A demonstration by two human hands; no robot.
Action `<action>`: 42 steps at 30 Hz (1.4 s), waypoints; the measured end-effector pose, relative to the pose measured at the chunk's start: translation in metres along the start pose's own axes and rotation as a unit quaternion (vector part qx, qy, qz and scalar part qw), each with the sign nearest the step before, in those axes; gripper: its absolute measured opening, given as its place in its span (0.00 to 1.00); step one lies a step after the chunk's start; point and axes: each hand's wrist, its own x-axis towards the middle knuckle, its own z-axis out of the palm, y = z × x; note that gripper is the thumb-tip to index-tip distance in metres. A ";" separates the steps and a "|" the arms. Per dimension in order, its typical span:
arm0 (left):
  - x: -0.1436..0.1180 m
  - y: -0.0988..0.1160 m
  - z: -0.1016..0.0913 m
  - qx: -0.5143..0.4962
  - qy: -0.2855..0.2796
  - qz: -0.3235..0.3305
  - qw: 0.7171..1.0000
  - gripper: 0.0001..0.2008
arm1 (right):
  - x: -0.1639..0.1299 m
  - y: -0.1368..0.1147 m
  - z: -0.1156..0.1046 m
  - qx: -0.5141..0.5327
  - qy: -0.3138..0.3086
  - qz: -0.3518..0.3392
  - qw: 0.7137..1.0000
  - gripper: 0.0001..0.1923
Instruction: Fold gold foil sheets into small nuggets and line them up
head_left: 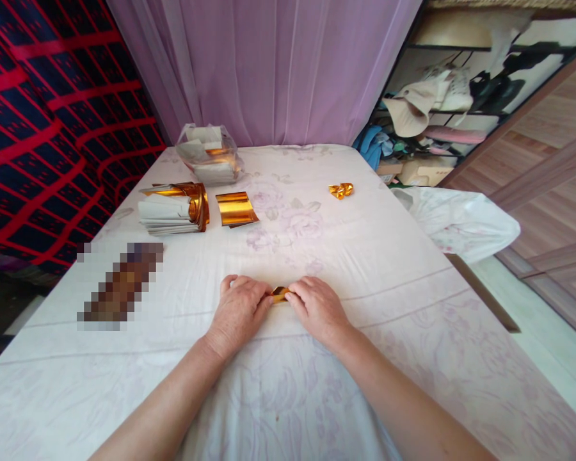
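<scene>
Small gold foil piece (280, 294) sits on the white floral sheet (374, 269) near the front middle of the bed, pinched between both hands and mostly hidden by the fingertips; only a short gold sliver shows in the gap. Looks like a mid-fold step: foil being pressed or creased flat against the sheet. Next move, as I read it, calls for holding one end down while the other end gets turned or folded, with light pressure since thin foil would crease wrong easily. Left hand (240, 310) is palm down, fingers curled in, tips clamped on the foil's left end. Right hand (318, 307) mirrors it, fingers bent, tips on the right end. Neither is spread open; both are closed onto the foil. Further out: a flat gold foil sheet (236, 209) lies well apart up the bed, beside a stack of paper and foil (173, 210), with a clear plastic bag of stock (210, 155) behind that. One finished-looking gold twist (340, 190) lies off to the right. A pixelated patch covers something on the left.
</scene>
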 end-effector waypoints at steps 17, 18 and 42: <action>0.002 0.011 0.002 0.104 0.025 -0.049 0.993 0.06 | 0.001 0.001 0.011 0.017 0.070 0.031 0.997 0.05; 0.002 0.011 0.002 0.101 0.023 -0.052 0.993 0.06 | 0.001 0.001 0.011 0.014 0.068 0.032 0.997 0.05; 0.000 -0.006 0.003 0.054 -0.002 0.002 0.999 0.15 | -0.007 0.014 0.013 0.042 0.078 -0.033 0.996 0.10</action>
